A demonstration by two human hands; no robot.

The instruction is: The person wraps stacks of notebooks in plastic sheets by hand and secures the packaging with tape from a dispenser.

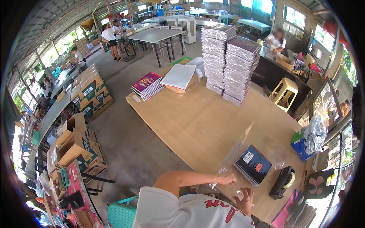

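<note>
In the head view, the left hand (227, 178) was closed into a loose fist, and its fingers pinched the near edge of a clear plastic bag (243, 146). The bag was thin, glossy and wrinkled, and it stretched away from the hand over the wooden table (197, 121). The right hand (247, 197) lay near the table's front edge with its fingers half open and curled; they touched a crumpled part of the same clear film, but I could not tell how firmly they held it.

Just beyond the hands, a small stack of dark notebooks (253, 164) lay flat on the table, partly under the plastic. The cover was smooth, with a small red label. A black tape dispenser (283, 181) stood just to the right of the stack.

Far across the table, two tall piles of wrapped grey books (230, 62) rose side by side. To their left lay purple notebooks (147, 85) and a white flat bundle (178, 77). A yellow plastic stool (284, 93) stood beside the table.
</note>
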